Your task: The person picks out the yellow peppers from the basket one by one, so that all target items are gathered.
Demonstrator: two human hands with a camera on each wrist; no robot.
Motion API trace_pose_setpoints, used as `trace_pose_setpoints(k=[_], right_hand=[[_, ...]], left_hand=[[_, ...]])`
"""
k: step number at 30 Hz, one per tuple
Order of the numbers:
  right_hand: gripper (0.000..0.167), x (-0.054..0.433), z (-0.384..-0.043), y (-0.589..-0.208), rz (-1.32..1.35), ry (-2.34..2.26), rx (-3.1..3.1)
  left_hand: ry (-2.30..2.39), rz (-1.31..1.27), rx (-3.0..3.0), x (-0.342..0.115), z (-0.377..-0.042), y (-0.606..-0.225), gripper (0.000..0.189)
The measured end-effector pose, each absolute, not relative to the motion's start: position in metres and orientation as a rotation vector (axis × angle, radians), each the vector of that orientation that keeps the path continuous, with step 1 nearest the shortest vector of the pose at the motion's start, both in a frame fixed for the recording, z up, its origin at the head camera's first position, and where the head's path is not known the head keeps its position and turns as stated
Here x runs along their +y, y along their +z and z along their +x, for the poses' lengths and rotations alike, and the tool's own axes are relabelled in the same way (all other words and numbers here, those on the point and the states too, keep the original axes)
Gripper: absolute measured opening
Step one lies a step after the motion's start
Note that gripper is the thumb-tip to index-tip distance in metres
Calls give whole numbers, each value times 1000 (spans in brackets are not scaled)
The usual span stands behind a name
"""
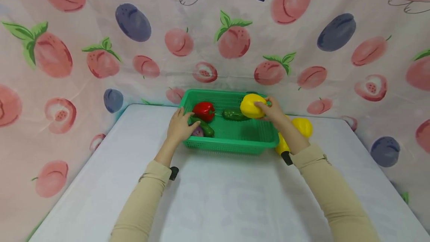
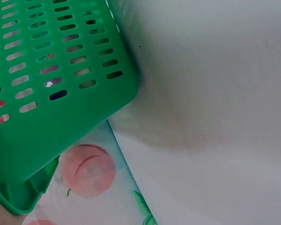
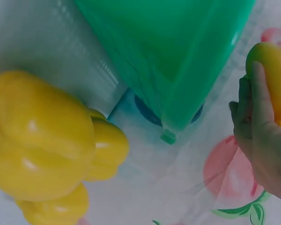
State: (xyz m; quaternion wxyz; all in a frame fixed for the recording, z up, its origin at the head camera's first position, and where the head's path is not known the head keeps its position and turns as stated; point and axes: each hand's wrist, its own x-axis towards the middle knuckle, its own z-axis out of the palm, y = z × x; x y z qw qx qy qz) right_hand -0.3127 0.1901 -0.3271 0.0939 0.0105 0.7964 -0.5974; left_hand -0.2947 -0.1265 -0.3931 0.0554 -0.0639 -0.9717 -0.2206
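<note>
My right hand [image 1: 274,113] pinches a yellow bell pepper [image 1: 251,106] between thumb and fingers, above the right part of a green plastic basket [image 1: 231,145]. The same pepper [image 3: 277,82] shows at the right edge of the right wrist view. On the basket's left rim, my left hand [image 1: 179,126] holds on, its thumb reaching inside. Within the basket lie a red bell pepper [image 1: 203,111], a dark green cucumber-like vegetable [image 1: 232,114], a long green vegetable [image 1: 206,128] and a purple one [image 1: 198,132], partly hidden by the left hand.
Right of the basket, a yellow bell pepper [image 1: 303,127] and another yellow item [image 1: 282,144] lie on the white table [image 1: 221,197], partly behind my right forearm. A fruit-printed cloth [image 1: 208,40] hangs behind the table, close to the basket's back edge.
</note>
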Motion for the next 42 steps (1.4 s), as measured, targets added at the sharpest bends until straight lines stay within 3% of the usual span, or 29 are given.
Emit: trace_pose_setpoints(k=[11,14,22,34,42], right_hand=[[24,195,-297,-323,35,-2040,2049],[30,196,-293,-322,30,-2069,2014],[65,205,-280,-324,21,-2105,1946],[74,230,-259,-333,93,-2066,1943],[70,241,-243,-340,31,-1996,1964]], left_hand=[[-658,-190,-2949,-129,-297,-389,57],[-660,-190,-2945,-131,-297,-388,57],[-676,-207,-2934,-128,-299,-388,57],[-692,-228,-2929,-122,-295,-393,57],[-667,-231,-2921,-125,-293,-390,57]])
